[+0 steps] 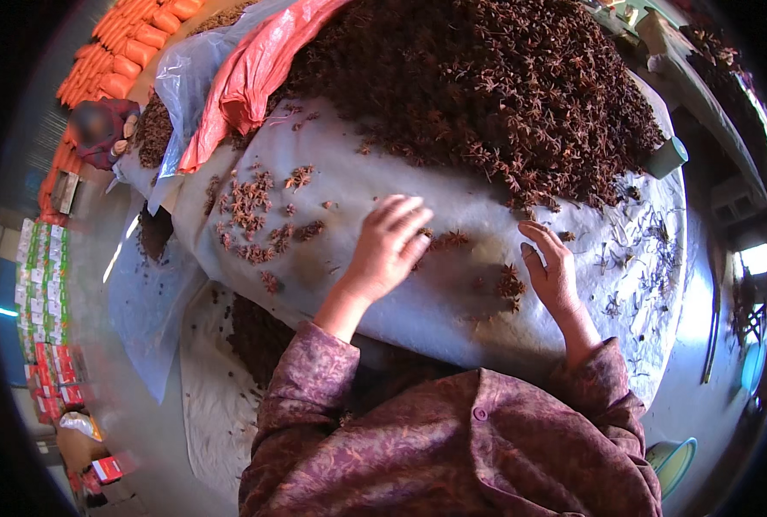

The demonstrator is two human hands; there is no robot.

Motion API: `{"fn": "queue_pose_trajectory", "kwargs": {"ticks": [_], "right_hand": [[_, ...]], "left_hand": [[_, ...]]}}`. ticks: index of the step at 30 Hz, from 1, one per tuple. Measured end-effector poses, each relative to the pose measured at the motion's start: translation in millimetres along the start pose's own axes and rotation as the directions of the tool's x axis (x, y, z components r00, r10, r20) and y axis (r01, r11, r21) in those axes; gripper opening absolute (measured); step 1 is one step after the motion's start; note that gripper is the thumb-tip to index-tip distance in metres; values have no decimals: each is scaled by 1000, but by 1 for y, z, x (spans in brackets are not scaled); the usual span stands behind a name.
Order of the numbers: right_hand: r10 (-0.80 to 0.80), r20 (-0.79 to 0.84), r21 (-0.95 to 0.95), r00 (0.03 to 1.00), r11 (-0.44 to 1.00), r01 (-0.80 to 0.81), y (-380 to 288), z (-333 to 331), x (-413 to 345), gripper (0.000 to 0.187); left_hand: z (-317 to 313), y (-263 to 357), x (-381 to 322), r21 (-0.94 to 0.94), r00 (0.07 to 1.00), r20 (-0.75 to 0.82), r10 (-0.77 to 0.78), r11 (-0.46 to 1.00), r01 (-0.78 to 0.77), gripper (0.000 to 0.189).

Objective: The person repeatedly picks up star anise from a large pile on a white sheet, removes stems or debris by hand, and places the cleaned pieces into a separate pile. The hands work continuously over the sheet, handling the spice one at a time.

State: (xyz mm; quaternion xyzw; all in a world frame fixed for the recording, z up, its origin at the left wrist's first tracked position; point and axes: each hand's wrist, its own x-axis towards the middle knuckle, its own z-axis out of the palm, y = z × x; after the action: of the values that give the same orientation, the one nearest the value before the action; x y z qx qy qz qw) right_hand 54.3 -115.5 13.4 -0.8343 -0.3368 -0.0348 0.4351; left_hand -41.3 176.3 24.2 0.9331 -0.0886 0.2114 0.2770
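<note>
My left hand (387, 249) hovers over the pale plastic sheet (357, 174), slightly blurred, its fingers stretched out and the thumb apart. Beside its thumb lie a few star anise pods (453, 239). To the right, my right hand (551, 268) is held with thumb and fingers apart, nothing visible between them. Near its thumb sits a small cluster of star anise (511, 282). A large heap of dried star anise (487, 84) covers the far part of the sheet. A looser group of pods (248, 207) is spread out at the left.
A green cup-like container (669, 158) leans at the heap's right edge. Stem-like debris (635, 252) is scattered on the right. A red woven sack (254, 77) and clear plastic (189, 84) lie at the left. Another person (102, 132) is beyond, near stacked orange sacks (131, 58).
</note>
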Motion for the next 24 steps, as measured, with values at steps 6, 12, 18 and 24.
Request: {"fn": "queue_pose_trajectory", "kwargs": {"ticks": [6, 12, 18, 24], "right_hand": [[110, 36, -57, 993, 993, -107, 8, -13, -33, 39], [29, -2, -60, 1000, 998, -29, -6, -3, -17, 32], [-289, 155, -270, 945, 908, 322, 4, 60, 48, 29], [24, 158, 299, 987, 952, -71, -21, 57, 33, 22]], "left_hand": [[21, 5, -1, 456, 854, 423, -302, 886, 86, 92], [-15, -39, -38, 468, 911, 177, -372, 846, 255, 87], [-18, -12, -44, 178, 970, -213, -119, 971, 159, 39], [36, 52, -23, -296, 949, -197, -245, 938, 181, 42]]}}
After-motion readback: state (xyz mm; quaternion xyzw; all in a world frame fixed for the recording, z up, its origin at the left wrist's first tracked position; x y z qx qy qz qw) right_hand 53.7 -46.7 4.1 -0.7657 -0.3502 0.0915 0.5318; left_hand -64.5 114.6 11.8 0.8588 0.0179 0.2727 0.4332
